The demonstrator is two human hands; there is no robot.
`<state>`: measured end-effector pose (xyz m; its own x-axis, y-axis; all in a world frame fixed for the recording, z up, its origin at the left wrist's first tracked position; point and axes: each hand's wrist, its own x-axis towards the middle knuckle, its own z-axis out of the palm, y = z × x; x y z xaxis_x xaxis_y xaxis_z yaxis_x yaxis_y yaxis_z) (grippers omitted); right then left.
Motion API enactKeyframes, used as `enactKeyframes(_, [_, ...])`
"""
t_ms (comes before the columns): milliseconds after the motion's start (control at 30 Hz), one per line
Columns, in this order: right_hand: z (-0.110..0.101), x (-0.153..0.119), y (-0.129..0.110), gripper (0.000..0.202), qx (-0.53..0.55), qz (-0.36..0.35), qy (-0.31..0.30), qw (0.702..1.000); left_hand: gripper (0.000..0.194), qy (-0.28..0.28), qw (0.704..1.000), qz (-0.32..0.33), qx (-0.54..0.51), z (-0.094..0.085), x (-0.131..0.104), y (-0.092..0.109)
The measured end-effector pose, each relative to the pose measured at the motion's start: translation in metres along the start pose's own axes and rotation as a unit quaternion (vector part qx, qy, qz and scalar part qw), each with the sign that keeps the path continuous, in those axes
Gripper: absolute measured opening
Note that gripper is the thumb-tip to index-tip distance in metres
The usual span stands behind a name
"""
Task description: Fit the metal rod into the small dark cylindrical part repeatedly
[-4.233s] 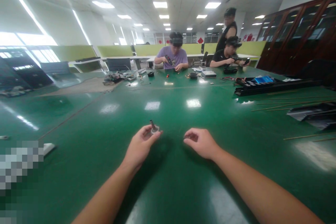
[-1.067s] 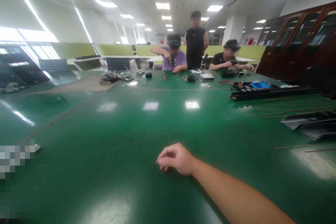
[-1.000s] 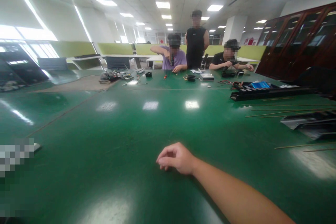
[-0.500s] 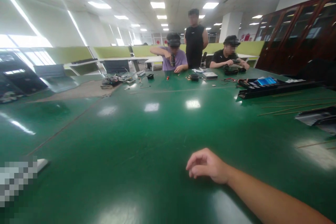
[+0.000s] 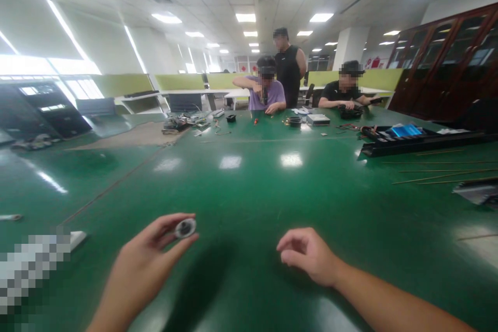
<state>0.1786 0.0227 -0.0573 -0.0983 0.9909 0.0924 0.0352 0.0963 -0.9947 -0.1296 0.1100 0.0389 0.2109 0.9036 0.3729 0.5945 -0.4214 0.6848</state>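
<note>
A small round part with a pale ring and a dark centre is pinched between the thumb and fingers of my left hand. It is held up above the green tabletop, and its exact kind cannot be made out. To the right, my right hand is by the table surface, fingers loosely bent. A gap shows between its thumb and forefinger, and nothing is visible in it. The lower fingers are partly hidden.
At the left edge lies a pale, pixelated object. Thin rods and a long black channel lie on the right. Electronic parts are piled at the far left. Two seated people and one standing person are across the table.
My left hand has come into view at the lower left with the round part in it. My right hand stays almost in place, and the view has tilted up slightly.
</note>
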Motion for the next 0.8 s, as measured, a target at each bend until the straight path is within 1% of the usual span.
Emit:
enactKeyframes(33, [0.0, 0.003, 0.0, 0.017, -0.006, 0.006, 0.028, 1.0, 0.045, -0.043, 0.998, -0.003, -0.051, 0.018, 0.01, 0.011])
enactKeyframes(67, [-0.001, 0.006, 0.001, 0.017, -0.013, 0.013, 0.058, 0.998, 0.041, -0.075, 0.993, 0.01, -0.095, 0.037, 0.02, 0.023])
enactKeyframes(133, [-0.005, 0.011, 0.002, 0.018, -0.028, 0.02, 0.109, 0.993, 0.034, -0.132, 0.982, 0.054, -0.126, 0.076, 0.035, 0.042])
enactKeyframes(200, [-0.011, 0.014, 0.002, 0.028, -0.033, 0.016, 0.127, 0.991, 0.031, -0.18, 0.97, 0.097, -0.132, 0.106, 0.039, 0.051])
enactKeyframes(267, [-0.015, 0.015, 0.003, 0.04, -0.029, 0.005, 0.117, 0.993, 0.03, -0.213, 0.96, 0.134, -0.122, 0.125, 0.034, 0.049])
enactKeyframes(367, [-0.017, 0.012, 0.001, 0.052, -0.051, -0.009, 0.099, 0.994, 0.026, -0.233, 0.951, 0.172, -0.111, 0.138, 0.021, 0.037])
enactKeyframes(433, [-0.014, 0.01, 0.0, 0.057, -0.084, -0.012, 0.099, 0.991, 0.027, -0.231, 0.948, 0.182, -0.124, 0.143, 0.015, 0.03])
enactKeyframes(533, [-0.011, 0.008, -0.001, 0.057, -0.108, -0.013, 0.095, 0.989, 0.039, -0.23, 0.948, 0.163, -0.151, 0.148, 0.013, 0.028])
enactKeyframes(567, [-0.011, 0.008, 0.0, 0.057, -0.113, -0.013, 0.093, 0.989, 0.039, -0.231, 0.949, 0.153, -0.153, 0.149, 0.013, 0.028])
enactKeyframes(700, [-0.013, 0.008, 0.002, 0.056, -0.151, -0.021, 0.083, 0.985, 0.025, -0.233, 0.954, 0.14, -0.13, 0.15, 0.014, 0.028])
enactKeyframes(800, [-0.016, 0.007, 0.0, 0.05, -0.168, -0.031, 0.065, 0.983, 0.022, -0.246, 0.949, 0.148, -0.127, 0.149, 0.013, 0.028])
